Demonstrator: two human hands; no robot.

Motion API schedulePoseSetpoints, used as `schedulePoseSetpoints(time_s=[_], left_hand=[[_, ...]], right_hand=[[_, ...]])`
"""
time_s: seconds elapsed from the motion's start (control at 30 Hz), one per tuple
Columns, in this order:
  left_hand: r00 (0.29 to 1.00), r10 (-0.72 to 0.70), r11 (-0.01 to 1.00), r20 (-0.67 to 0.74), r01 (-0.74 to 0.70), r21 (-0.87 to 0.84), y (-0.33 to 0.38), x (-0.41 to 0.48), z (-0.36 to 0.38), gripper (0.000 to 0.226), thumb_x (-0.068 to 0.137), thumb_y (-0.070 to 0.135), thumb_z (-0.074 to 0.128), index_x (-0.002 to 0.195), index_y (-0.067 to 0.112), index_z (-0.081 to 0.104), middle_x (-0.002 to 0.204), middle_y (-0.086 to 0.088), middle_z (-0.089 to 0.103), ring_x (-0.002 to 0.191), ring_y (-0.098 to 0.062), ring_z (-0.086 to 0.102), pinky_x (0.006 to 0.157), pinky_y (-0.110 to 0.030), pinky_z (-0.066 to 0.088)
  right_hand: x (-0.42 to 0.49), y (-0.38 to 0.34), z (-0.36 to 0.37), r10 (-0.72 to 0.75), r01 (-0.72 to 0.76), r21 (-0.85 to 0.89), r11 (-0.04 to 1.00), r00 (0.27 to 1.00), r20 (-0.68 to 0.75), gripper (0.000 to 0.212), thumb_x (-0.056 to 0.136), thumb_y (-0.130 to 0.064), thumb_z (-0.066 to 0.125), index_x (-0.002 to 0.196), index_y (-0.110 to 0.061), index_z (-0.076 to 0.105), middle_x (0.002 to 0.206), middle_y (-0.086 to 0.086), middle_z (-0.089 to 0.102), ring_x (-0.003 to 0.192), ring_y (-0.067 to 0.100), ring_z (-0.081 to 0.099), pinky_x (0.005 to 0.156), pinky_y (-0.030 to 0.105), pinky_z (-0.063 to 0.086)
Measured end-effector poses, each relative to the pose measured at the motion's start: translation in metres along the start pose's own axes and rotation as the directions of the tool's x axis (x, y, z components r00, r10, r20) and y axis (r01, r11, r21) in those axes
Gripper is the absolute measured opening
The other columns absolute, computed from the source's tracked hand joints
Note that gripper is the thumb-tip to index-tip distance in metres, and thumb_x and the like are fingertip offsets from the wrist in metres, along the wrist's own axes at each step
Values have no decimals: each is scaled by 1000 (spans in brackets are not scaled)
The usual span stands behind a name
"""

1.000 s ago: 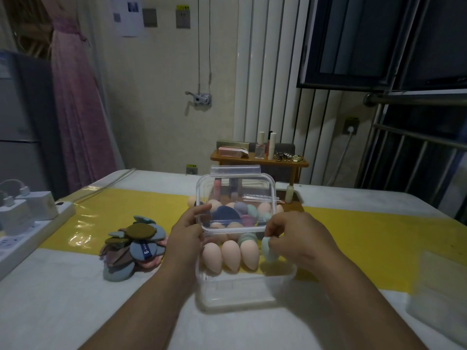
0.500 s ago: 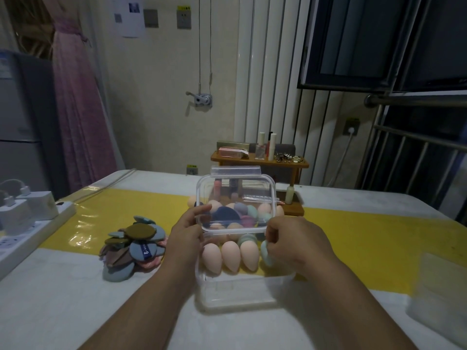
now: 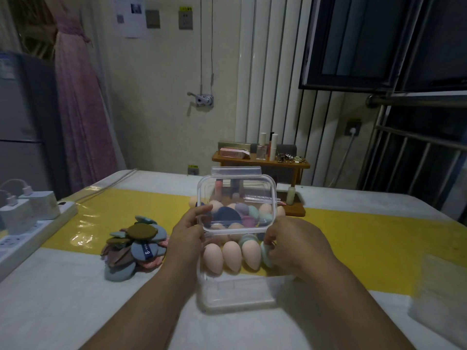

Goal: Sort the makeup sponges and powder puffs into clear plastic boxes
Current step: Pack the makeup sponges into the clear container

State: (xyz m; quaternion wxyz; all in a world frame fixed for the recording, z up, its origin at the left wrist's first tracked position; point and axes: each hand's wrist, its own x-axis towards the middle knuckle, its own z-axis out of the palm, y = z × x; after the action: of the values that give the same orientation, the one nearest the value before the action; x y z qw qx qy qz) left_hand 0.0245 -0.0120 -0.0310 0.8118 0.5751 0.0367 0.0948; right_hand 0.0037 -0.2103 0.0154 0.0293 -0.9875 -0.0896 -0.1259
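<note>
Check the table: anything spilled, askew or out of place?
Nothing spilled or damaged. Only the powder puffs sprawl in an untidy overlapping heap left of the clear plastic box, whose lid the left hand holds up.

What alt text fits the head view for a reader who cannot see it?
A person's left hand holds up the clear lid of a clear plastic box while the right hand pinches a pale green sponge beside three peach teardrop sponges inside it. A pile of powder puffs lies on the table to the left.
</note>
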Motion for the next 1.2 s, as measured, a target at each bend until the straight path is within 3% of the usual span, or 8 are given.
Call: schedulePoseSetpoints(time_s=[0.13, 0.3, 0.47, 0.9, 1.0, 1.1, 1.2], left_hand=[[1000, -12, 1000, 1, 12, -17, -3, 1, -2, 63, 82, -13, 34, 101, 31, 76, 114, -3, 66, 90, -22, 71, 57, -28, 56], [1000, -6, 999, 10, 6, -42, -4, 2, -2, 62, 82, -13, 34, 102, 29, 76, 113, -3, 67, 81, -15, 74, 57, -28, 57], [1000, -5, 999, 17, 6, -37, -4, 2, -3, 62, 83, -13, 35, 102, 29, 75, 115, -4, 66, 80, -14, 73, 58, -28, 57], [1000, -11, 998, 16, 12, -58, -3, 0, -2, 60, 83, -12, 35, 102, 28, 76, 112, -2, 68, 83, -17, 74, 60, -30, 58], [1000, -17, 998, 12, 17, -68, -1, -1, -2, 60, 82, -13, 36, 101, 27, 76, 103, 0, 71, 80, -16, 74, 58, -30, 58], [1000, -19, 998, 14, 20, -60, 1, -2, -1, 60, 82, -15, 35, 101, 26, 76, 101, -1, 70, 76, -13, 73, 56, -28, 58], [1000, -11, 999, 1, 11, -48, 3, -2, -1, 62, 81, -16, 35, 100, 25, 76, 100, -1, 70, 73, -12, 73, 53, -26, 56]], right_hand=[[0, 3, 3, 32, -32, 26, 999, 999, -18, 9, 82, -29, 65, 85, -35, 58, 82, -7, 59, 74, 19, 54, 51, 26, 30], [0, 2, 2, 26, -27, 61, 998, 1000, 9, 8, 81, -27, 68, 86, -34, 69, 92, -7, 63, 80, 18, 58, 56, 26, 39], [-3, 5, -3, 65, -71, 137, 988, 997, 48, 22, 78, -25, 69, 92, -38, 60, 96, -10, 63, 82, 14, 57, 62, 27, 47], [-2, 4, -2, 82, -88, 239, 967, 996, 36, 22, 78, -26, 68, 92, -39, 59, 99, -11, 63, 86, 14, 58, 61, 26, 44], [3, 10, 6, 174, -121, 454, 883, 982, -77, 12, 88, -22, 61, 91, -34, 63, 92, -10, 64, 81, 12, 58, 63, 27, 46], [7, 21, 15, 299, -145, 592, 793, 939, -171, 21, 91, -15, 57, 79, -32, 59, 81, -13, 60, 73, 3, 53, 57, 22, 39], [10, 34, 27, 371, -187, 640, 745, 914, -165, 26, 91, -12, 56, 76, -33, 56, 84, -8, 62, 76, 13, 55, 57, 26, 37]])
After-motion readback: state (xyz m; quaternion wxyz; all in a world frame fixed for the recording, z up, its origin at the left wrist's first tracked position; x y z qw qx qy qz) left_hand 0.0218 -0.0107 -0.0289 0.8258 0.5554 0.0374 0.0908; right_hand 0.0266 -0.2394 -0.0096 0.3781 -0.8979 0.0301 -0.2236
